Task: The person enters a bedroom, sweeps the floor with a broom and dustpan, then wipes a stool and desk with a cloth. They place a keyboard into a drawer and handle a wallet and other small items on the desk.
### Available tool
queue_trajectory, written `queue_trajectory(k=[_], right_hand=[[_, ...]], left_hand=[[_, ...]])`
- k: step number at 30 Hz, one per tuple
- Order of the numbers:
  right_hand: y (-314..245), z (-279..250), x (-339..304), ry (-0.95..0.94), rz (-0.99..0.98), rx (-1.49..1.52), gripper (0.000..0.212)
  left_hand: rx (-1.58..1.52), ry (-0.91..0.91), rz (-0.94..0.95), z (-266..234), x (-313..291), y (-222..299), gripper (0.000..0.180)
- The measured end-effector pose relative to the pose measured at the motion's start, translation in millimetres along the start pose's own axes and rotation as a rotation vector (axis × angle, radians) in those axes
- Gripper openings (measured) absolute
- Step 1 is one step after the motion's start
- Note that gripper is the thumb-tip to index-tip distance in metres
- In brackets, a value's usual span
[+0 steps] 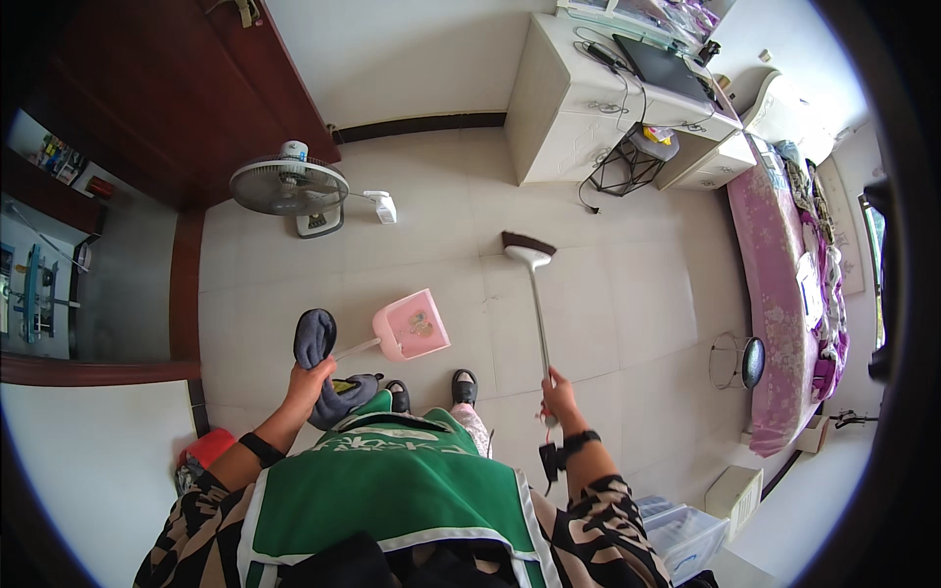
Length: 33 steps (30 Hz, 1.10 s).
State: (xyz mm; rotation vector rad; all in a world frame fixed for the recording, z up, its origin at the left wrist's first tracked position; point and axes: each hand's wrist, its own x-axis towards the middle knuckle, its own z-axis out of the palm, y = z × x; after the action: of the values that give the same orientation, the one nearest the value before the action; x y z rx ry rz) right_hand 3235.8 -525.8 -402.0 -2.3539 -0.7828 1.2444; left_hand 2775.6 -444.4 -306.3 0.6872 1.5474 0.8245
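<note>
My left hand (312, 378) is closed round the handle end of a pink dustpan (416, 327), whose open pan lies out ahead over the tiled floor. A grey slipper (314, 339) shows just beyond that hand, and a second grey slipper (345, 400) is beside it, nearer my body. Whether the hand also grips a slipper, I cannot tell. On the other side, my right hand (559, 394) is wrapped round the thin handle of a broom (538, 304). Its white head with dark bristles (529, 244) points away from me, well to the right of the dustpan.
An electric fan (290, 186) stands on the floor at the far left, near a dark red door (186, 88). A white desk (559, 108) and a stool (652, 145) are at the far right. A bed (769, 294) lines the right side, with a round-topped stand (753, 363) beside it.
</note>
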Motion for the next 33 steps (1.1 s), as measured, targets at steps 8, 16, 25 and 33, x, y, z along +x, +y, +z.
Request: queue_trajectory(k=[8, 16, 25, 33], right_hand=[[-26.4, -72.9, -123.6, -0.154, 0.171, 0.136, 0.047], [-71.1, -70.2, 6.2, 0.02, 0.002, 0.251, 0.048], [-174.7, -3.7, 216.6, 0.132, -0.169, 0.291, 0.014], [-107.3, 13.7, 123.9, -0.029, -0.1, -0.081, 0.051]], left_hand=[[-0.091, -0.01, 0.025, -9.1, 9.6, -8.0, 0.013], [-0.078, 0.084, -0.015, -7.7, 0.6, -11.9, 0.013], [-0.162, 0.169, -0.023, 2.0, -30.8, -0.7, 0.01], [-0.172, 0.153, -0.013, 5.3, -28.3, -2.1, 0.012]])
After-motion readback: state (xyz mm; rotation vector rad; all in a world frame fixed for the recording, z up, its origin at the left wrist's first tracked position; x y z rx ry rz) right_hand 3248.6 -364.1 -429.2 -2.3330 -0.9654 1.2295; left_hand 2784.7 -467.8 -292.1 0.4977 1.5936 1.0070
